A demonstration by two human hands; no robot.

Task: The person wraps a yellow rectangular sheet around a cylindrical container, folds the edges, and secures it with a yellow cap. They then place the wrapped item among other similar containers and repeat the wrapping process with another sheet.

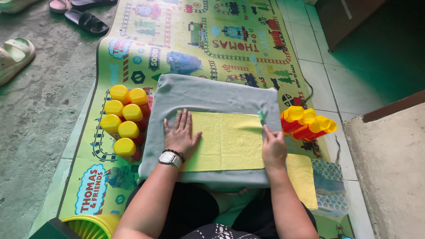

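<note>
- A yellow cloth (228,140) lies flat on top of a grey-green cloth (208,95), which is spread over a children's play mat (230,48) printed with trains and tracks; the yellow piece sits toward the near half of the grey one, its edges roughly square to it
- The left hand (180,135) rests palm down on the left end of the yellow cloth, fingers extended and held close together, thumb angled out to the side; a wristwatch (170,158) and a dark bracelet (176,152) sit on that wrist
- The right hand (273,148) is at the right edge of the yellow cloth, fingers curled down onto the fabric; whether they pinch the edge or only press on it I cannot tell
- Judging by the flat palm and the hand at the edge, the step in hand looks like smoothing or squaring the cloth; a fold from here would call for keeping one end pinned while the other edge is lifted cleanly, without dragging the grey layer beneath
- Upright red bottles with yellow caps (124,121) stand in a cluster just left of the cloths, and more of the same kind lie tipped over (307,123) just right of them
- Sandals (86,20) lie on the concrete floor well apart, at the far left
</note>
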